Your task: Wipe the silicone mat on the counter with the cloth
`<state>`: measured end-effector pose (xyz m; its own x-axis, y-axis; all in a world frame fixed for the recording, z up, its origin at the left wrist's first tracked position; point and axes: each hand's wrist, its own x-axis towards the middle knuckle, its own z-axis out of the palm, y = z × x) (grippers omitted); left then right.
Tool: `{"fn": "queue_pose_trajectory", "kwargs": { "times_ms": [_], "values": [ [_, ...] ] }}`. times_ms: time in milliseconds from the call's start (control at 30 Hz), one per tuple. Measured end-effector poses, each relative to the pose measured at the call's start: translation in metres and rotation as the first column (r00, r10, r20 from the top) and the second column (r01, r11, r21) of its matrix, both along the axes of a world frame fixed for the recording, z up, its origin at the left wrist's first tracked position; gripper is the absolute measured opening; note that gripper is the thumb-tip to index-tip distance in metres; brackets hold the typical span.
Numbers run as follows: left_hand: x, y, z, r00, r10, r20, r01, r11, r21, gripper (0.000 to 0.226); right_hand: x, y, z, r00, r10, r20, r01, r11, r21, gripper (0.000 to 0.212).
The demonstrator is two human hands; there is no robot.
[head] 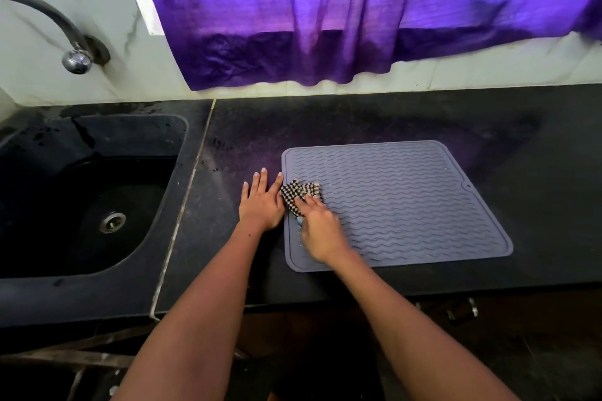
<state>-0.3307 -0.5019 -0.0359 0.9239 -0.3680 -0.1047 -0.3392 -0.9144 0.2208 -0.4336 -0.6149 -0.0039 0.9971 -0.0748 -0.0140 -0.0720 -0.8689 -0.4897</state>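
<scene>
— While she leans over the counter (358,120), where exactly is the cloth (299,195)?

— On the near-left part of the silicone mat (407,202), just inside its left edge. It's a small checked rag, black and white, bunched up.

— And which hand has it?

— The right hand (321,231). Its fingers lie over the near half of the cloth, pressing it down onto the mat; the far half sticks out beyond the fingertips. Whether the grip is a true pinch or only a flat press, I can't tell from where I stand, since the hand is a little blurred.

— The left hand (262,202)?

— Flat on the bare counter, just beside the mat's left edge, fingers straight and spread, holding nothing. Its thumb side is right against the cloth's left corner.

— How does the mat lie?

— Flat, grey, with wavy ridges, turned slightly askew to the counter's front edge. Most of it stretches away to the right of both hands.

— Anything else around?

— A dark sink (97,205) set into the counter well to the left, a curved tap (76,58) on the wall above it, and a purple curtain (358,16) hanging behind.
</scene>
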Motion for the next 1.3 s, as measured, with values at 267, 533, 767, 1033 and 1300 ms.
{"fn": "queue_pose_trajectory", "kwargs": {
  "times_ms": [267, 533, 767, 1033, 1300],
  "values": [
    [-0.018, 0.007, 0.003, 0.996, -0.006, -0.088, 0.005, 1.000, -0.016, 0.050, -0.009, 0.005, 0.030, 0.976, -0.216, -0.033, 0.218, 0.970, 0.111, 0.046],
    [-0.023, 0.006, 0.006, 0.997, -0.005, -0.082, 0.008, 0.999, 0.034, 0.051, -0.052, 0.032, -0.024, 1.000, -0.016, 0.013, 0.018, 0.993, -0.117, 0.066],
    [-0.042, 0.005, 0.000, 0.997, 0.066, -0.051, -0.066, 0.998, -0.009, 0.051, -0.050, 0.012, -0.018, 0.997, 0.082, 0.007, -0.082, 0.997, -0.008, 0.068],
    [-0.056, 0.003, -0.009, 0.993, 0.103, 0.056, -0.102, 0.995, -0.018, 0.050, -0.038, -0.029, 0.023, 0.893, -0.400, -0.205, 0.330, 0.274, 0.903, 0.046],
    [-0.055, 0.003, -0.012, 0.987, 0.124, 0.100, -0.118, 0.991, -0.059, 0.050, -0.054, -0.050, -0.010, 0.998, -0.039, 0.043, 0.042, 0.997, -0.070, 0.066]
  ]
}}
